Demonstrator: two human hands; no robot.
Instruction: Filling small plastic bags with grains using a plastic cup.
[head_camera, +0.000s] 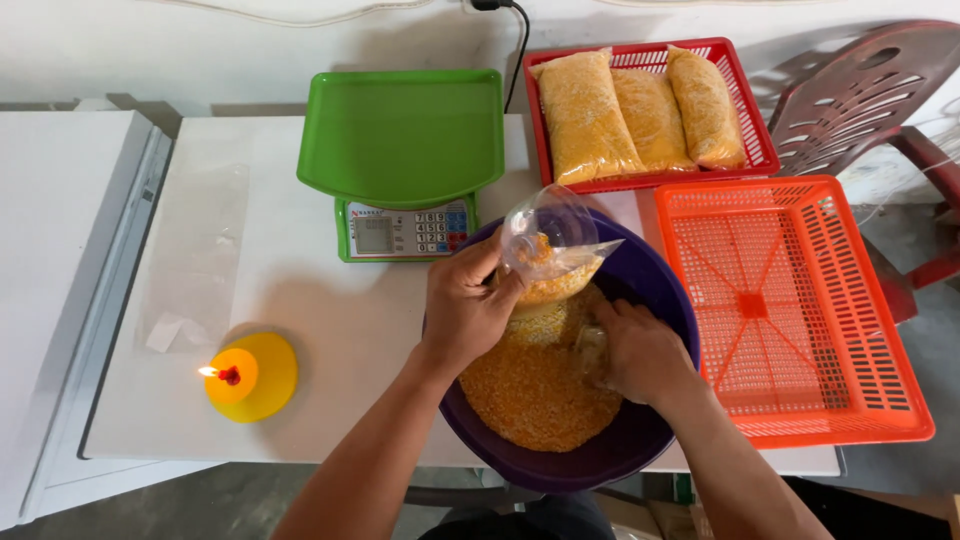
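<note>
left hand grips a clear bag partly filled with yellow grain; right hand digs, curled, into grain in the purple basin; its grasp unclear.

Left hand raised, fingers pinched; right hand lower, curled.

glossy clear plastic bag, smooth purple plastic basin, coarse orange grain.
</note>
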